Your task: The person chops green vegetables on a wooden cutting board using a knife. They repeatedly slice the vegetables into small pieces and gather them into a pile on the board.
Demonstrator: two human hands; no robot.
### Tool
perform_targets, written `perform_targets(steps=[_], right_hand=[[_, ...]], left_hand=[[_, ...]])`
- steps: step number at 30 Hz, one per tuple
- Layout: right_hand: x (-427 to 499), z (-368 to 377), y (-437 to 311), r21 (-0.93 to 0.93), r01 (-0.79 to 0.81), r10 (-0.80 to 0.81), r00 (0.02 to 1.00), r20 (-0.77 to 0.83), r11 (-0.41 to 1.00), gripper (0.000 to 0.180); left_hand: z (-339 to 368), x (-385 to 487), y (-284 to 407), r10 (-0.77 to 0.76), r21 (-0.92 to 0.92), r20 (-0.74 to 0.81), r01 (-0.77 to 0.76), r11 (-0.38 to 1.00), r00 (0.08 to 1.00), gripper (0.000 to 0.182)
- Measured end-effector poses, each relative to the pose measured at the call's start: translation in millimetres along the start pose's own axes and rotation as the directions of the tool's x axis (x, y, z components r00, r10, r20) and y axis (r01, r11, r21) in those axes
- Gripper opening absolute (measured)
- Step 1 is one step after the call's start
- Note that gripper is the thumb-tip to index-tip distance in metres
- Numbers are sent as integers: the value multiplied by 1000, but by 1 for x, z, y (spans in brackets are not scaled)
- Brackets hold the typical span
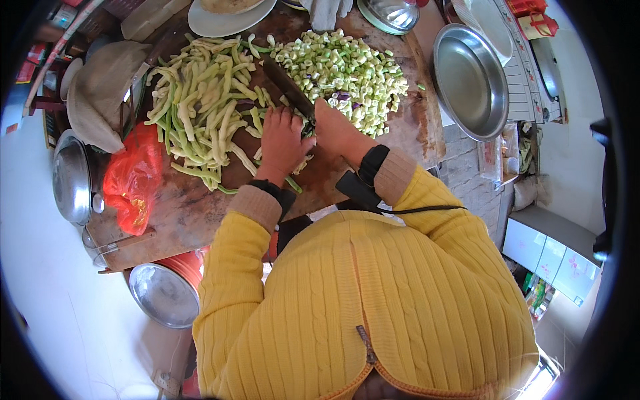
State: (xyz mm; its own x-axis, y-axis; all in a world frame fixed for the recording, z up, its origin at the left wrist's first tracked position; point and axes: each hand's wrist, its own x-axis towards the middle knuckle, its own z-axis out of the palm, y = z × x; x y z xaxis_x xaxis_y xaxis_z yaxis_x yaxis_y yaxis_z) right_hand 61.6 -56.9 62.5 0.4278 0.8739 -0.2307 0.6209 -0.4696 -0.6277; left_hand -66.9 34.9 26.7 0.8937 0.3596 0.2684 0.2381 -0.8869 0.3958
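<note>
My right hand (336, 131) is closed around the handle of a dark-bladed kitchen knife (287, 86), whose blade points up and to the left over the wooden table. Close beside it, my left hand (283, 140) presses on a few green bean pods (294, 184), partly hidden under the fingers. Left of the knife lies a loose heap of long whole bean pods (200, 100). To its right spreads a pile of short cut bean pieces (345, 75), with a few purple bits among them.
The brown wooden table (200, 227) carries a red plastic bag (134, 180), a metal lid (72, 177) at the left and a white plate (231, 22) at the far side. A grey cloth (102, 90) lies at the left. A steel basin (470, 82) stands beyond the right edge.
</note>
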Motion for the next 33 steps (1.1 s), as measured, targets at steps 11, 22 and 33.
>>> perform_targets(steps=[11, 22, 33], right_hand=[[-10, -14, 17, 130, -36, 41, 998, -38, 991, 26], [-54, -57, -3, -11, 117, -116, 991, 65, 993, 28], [-35, -34, -12, -40, 53, -46, 987, 152, 998, 35]], left_hand=[[25, -12, 1, -164, 202, -37, 168, 965, 986, 62], [23, 12, 6, -219, 237, -55, 226, 945, 974, 51], [18, 11, -9, -176, 191, -1, 173, 966, 984, 44]])
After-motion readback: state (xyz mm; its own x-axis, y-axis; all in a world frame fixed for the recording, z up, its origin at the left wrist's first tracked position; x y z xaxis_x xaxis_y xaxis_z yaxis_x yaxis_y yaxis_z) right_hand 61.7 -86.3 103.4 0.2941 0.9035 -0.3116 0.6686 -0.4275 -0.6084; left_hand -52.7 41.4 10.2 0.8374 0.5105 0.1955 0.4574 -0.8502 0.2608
